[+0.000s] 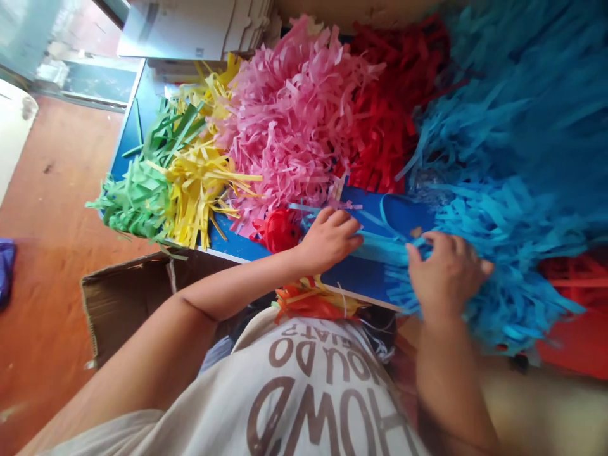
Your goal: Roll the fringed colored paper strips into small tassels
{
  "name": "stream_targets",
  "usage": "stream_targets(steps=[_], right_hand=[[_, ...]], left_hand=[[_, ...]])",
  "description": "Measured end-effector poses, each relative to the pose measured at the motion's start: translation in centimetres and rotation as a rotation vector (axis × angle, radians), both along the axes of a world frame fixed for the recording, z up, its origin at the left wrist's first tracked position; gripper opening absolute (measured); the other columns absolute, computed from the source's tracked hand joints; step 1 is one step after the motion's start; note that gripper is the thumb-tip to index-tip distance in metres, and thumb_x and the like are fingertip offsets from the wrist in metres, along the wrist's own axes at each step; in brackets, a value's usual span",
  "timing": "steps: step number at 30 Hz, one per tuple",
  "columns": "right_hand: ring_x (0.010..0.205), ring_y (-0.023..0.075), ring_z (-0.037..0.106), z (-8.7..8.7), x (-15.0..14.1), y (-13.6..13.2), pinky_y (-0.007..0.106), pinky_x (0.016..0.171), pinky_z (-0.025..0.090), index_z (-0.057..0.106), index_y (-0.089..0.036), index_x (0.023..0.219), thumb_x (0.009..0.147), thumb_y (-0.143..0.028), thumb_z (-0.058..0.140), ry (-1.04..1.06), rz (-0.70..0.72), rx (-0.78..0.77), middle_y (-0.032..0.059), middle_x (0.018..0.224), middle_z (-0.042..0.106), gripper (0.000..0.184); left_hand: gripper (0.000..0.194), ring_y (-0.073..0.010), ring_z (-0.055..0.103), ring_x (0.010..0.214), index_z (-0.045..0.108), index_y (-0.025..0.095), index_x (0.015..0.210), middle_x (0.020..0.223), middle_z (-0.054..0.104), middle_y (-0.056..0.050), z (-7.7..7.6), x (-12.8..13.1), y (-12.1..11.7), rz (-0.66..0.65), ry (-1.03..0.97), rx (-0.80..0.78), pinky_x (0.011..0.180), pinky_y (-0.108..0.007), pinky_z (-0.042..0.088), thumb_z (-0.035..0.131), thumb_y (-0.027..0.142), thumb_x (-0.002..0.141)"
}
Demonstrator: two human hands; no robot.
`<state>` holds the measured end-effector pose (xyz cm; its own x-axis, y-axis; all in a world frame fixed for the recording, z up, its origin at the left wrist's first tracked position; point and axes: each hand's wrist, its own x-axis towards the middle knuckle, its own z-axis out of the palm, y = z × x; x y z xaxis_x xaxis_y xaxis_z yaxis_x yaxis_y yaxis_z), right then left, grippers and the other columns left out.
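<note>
Cream T-shirt point(285, 392) with brown lettering fills the bottom of the view, its words upside down, and two bare arms reach out past it. Right hand point(446, 275) sits in a mass of sky-blue shredded paper fringe point(503, 253), its fingers point(430, 244) curled and closed on a bunch of strips. The fringe lies under and around those fingers and hangs past the edge of the blue table point(361, 282). Left hand point(329, 240) is near the right one, its fingers point(339, 218) bent over pale blue strips point(380, 248) that run across the table toward the fringe.

Just left of that hand lies a crumpled red paper piece point(276, 231). Beyond it, red fringe point(384, 126), pink fringe point(289, 126), yellow fringe point(199, 183) and green fringe point(135, 196) crowd the table side by side. Orange and yellow strips point(308, 303) bunch below the near table edge. Under the left arm stands an open cardboard box point(123, 304) on an orange-brown floor point(52, 253), and a stack of white card point(190, 31) rises at the far end.
</note>
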<state>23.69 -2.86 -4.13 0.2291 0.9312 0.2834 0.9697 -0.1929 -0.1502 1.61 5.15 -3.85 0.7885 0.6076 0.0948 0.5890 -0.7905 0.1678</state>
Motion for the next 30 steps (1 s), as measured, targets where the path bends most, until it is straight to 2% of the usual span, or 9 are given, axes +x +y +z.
stream_targets(steps=[2,4,7,9,13,16,21,23,30], right_hand=[[0.090,0.0344,0.061,1.4,0.2,-0.6,0.046,0.078,0.035,0.068,-0.019,0.105,0.088,-0.027,0.058,-0.055,-0.022,0.093,0.0170,0.103,0.071,0.021],[0.095,0.0312,0.063,2.2,-0.6,-1.3,0.046,0.085,0.036,0.067,-0.021,0.108,0.090,-0.021,0.055,-0.028,0.192,0.067,0.0136,0.109,0.071,0.023],[0.101,0.0255,0.063,1.5,-2.1,-1.7,0.042,0.092,0.035,0.067,-0.020,0.108,0.089,-0.019,0.056,0.043,0.591,-0.094,0.0091,0.111,0.072,0.022],[0.100,0.0240,0.064,0.4,-2.3,-1.3,0.040,0.092,0.034,0.068,-0.017,0.100,0.090,-0.020,0.056,0.063,0.667,-0.117,0.0088,0.108,0.073,0.016],[0.091,0.0201,0.066,-1.2,-1.3,0.0,0.038,0.087,0.032,0.069,-0.020,0.085,0.093,-0.020,0.055,0.140,0.641,-0.094,0.0042,0.097,0.076,0.016],[0.084,0.0183,0.066,-1.0,-1.1,0.6,0.036,0.086,0.033,0.067,-0.020,0.081,0.091,-0.021,0.056,0.210,0.557,-0.096,0.0027,0.091,0.076,0.016],[0.093,0.0222,0.063,-1.3,-1.5,0.8,0.037,0.084,0.031,0.069,-0.019,0.101,0.088,-0.026,0.064,0.185,0.573,-0.085,0.0068,0.104,0.074,0.016],[0.090,0.0215,0.061,-2.0,-1.1,1.0,0.036,0.080,0.029,0.072,-0.022,0.092,0.089,-0.026,0.064,0.188,0.569,-0.093,0.0046,0.097,0.074,0.009],[0.081,0.0190,0.056,-3.0,0.2,2.1,0.035,0.073,0.028,0.071,-0.023,0.070,0.094,-0.036,0.060,0.273,0.459,-0.106,0.0012,0.081,0.072,0.029]], left_hand=[[0.027,-0.0230,0.057,0.097,0.069,0.021,0.087,0.095,0.068,-0.006,0.1,0.0,0.4,-0.199,0.034,0.000,0.096,-0.044,0.034,0.044,0.020,0.099],[0.028,-0.0219,0.058,0.090,0.069,0.018,0.082,0.086,0.067,-0.006,0.2,0.0,0.6,-0.279,0.054,0.007,0.099,-0.045,0.034,0.046,0.016,0.097],[0.024,-0.0211,0.059,0.082,0.068,0.017,0.079,0.082,0.065,-0.006,0.7,-0.2,0.5,-0.308,0.069,0.016,0.103,-0.048,0.032,0.049,0.015,0.093],[0.019,-0.0224,0.060,0.082,0.069,0.016,0.080,0.084,0.065,-0.006,1.0,-0.4,0.2,-0.302,0.082,0.010,0.106,-0.052,0.030,0.052,0.019,0.089],[0.023,-0.0280,0.059,0.093,0.069,0.014,0.092,0.095,0.065,-0.011,0.8,-0.7,-0.6,-0.230,0.084,0.006,0.109,-0.056,0.028,0.057,0.032,0.085],[0.023,-0.0270,0.059,0.095,0.069,0.014,0.095,0.097,0.065,-0.011,0.0,-0.8,-0.8,-0.161,0.083,0.019,0.110,-0.054,0.028,0.052,0.027,0.089],[0.023,-0.0239,0.059,0.095,0.071,0.018,0.090,0.092,0.068,-0.006,-0.7,-1.4,-0.4,-0.025,0.052,-0.017,0.112,-0.057,0.022,0.048,0.021,0.092],[0.022,-0.0248,0.058,0.101,0.072,0.020,0.091,0.094,0.070,-0.006,-0.6,-2.0,0.0,-0.002,0.004,-0.056,0.111,-0.057,0.021,0.050,0.025,0.093],[0.034,-0.0233,0.057,0.094,0.072,0.020,0.081,0.084,0.072,-0.005,-0.4,-2.1,1.4,0.104,-0.030,-0.193,0.098,-0.050,0.030,0.048,0.037,0.097]])
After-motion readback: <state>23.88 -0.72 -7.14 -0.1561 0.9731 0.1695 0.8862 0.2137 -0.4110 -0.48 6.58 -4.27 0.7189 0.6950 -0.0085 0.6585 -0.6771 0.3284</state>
